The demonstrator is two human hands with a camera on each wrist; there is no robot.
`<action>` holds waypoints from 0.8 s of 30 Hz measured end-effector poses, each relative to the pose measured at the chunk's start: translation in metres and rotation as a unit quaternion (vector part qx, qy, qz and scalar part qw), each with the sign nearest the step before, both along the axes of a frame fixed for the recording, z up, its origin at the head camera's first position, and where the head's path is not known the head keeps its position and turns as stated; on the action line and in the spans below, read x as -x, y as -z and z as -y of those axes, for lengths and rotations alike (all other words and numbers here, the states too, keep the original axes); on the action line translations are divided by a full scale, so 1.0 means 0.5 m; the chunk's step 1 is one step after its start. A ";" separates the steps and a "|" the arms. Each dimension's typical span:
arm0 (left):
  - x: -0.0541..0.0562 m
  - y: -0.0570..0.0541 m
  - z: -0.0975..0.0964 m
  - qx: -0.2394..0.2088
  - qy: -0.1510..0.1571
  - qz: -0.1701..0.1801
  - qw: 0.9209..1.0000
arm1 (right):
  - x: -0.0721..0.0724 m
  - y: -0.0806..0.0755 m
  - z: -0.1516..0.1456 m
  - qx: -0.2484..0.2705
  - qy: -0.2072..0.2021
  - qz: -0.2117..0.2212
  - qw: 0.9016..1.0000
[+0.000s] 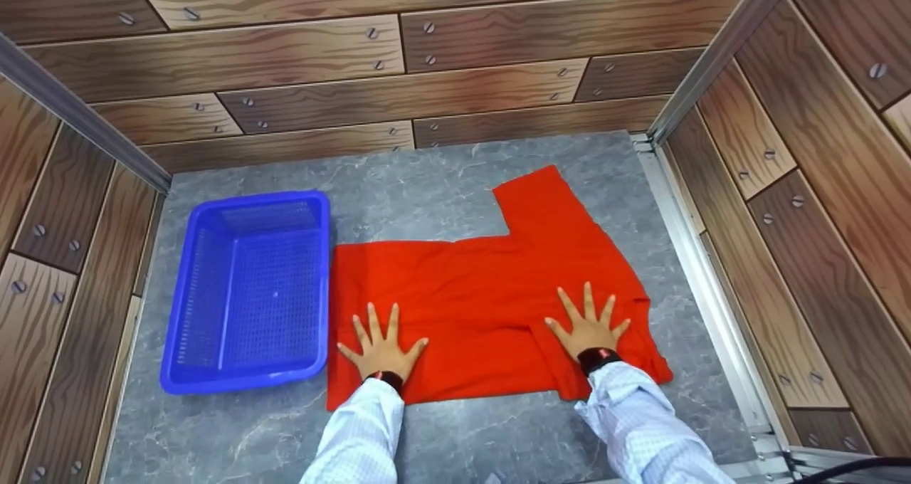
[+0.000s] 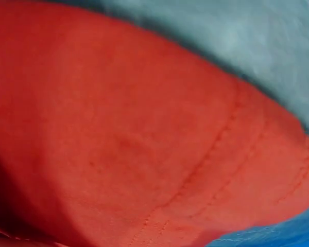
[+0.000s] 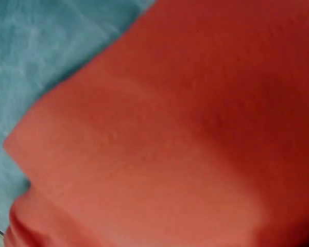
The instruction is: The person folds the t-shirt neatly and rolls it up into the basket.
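A red T-shirt (image 1: 462, 285) lies on its side across the grey surface, its hem towards the left. One sleeve sticks out at the far right; the near sleeve looks folded in over the body. Fingers spread, my left hand (image 1: 383, 352) rests flat on the cloth close to the hem. My right hand (image 1: 589, 331), also spread, rests on the shirt by the folded near sleeve. Stitched seams on the red cloth (image 2: 144, 123) show in the left wrist view. The right wrist view holds plain red cloth (image 3: 144, 144) with a bunched edge at lower left.
A blue plastic basket (image 1: 322, 313) with perforated walls stands just left of the shirt's hem. Wood-patterned panels (image 1: 299, 57) rise at the back and both sides. A metal rail (image 1: 701, 277) runs along the right edge, and a black cable (image 1: 854, 464) crosses the lower right corner.
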State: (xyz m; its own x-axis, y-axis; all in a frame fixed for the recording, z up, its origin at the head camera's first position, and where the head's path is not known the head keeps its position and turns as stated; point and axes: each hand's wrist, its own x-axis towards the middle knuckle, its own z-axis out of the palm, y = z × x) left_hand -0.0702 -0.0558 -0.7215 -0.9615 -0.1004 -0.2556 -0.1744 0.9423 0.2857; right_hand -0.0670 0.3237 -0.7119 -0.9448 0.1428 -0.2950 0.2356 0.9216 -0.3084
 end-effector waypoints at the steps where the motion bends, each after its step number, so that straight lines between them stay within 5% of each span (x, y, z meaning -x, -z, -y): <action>1: -0.001 -0.003 -0.002 0.000 -0.002 0.001 1.000 | -0.001 0.000 0.000 0.000 0.002 -0.002 1.000; 13: -0.001 -0.001 0.003 0.029 0.007 0.015 0.999 | 0.002 0.007 -0.010 -0.008 -0.005 0.018 1.000; 24: 0.003 0.006 0.012 0.030 0.025 -0.019 0.999 | 0.001 -0.013 -0.005 -0.011 -0.012 0.024 1.000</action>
State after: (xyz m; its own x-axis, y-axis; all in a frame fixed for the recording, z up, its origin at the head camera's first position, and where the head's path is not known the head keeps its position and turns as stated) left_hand -0.0716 -0.0617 -0.7246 -0.9746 -0.0654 -0.2143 -0.1162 0.9654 0.2337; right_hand -0.0676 0.3260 -0.7054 -0.9329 0.1273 -0.3368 0.2272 0.9339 -0.2763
